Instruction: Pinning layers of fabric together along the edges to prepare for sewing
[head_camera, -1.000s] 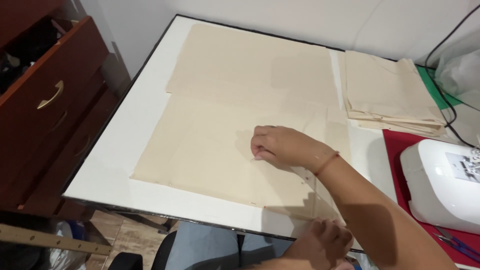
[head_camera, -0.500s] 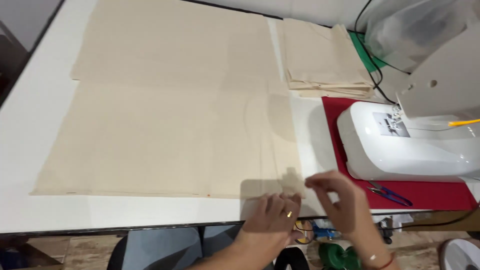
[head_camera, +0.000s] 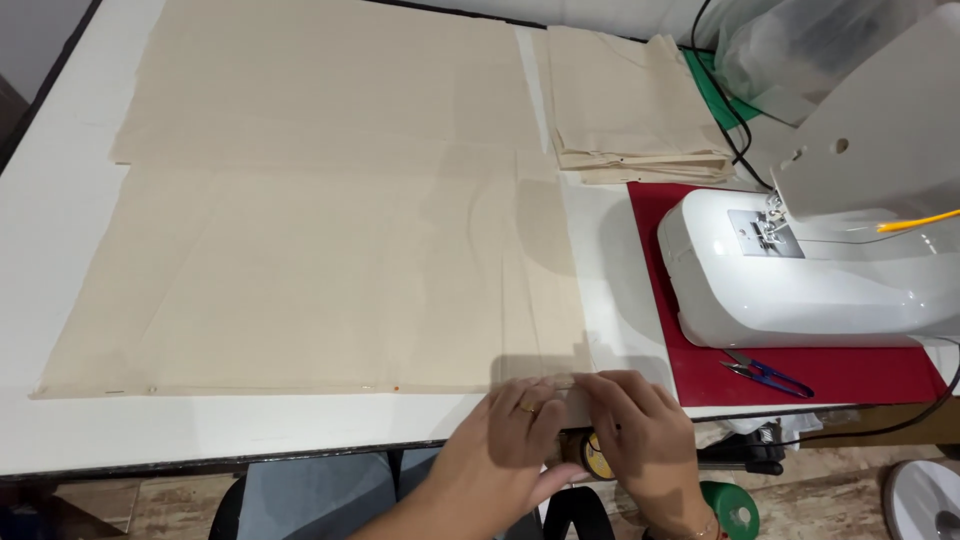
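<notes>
A beige cloth (head_camera: 320, 270) lies flat on the white table (head_camera: 60, 440), its long axis running left to right. At its near right corner, the left hand (head_camera: 500, 450) and right hand (head_camera: 640, 440) pinch the edge, fingers closed on it. Right of them: scissors (head_camera: 765, 373), sewing machine (head_camera: 820, 270).

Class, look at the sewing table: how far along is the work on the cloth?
Done: a beige cloth panel lies flat on the white table, with pins along its near edge; folded pieces are stacked behind. In hand: left hand and right hand pinch the panel's near right corner. Left: nothing lies under the sewing machine needle yet.
</notes>
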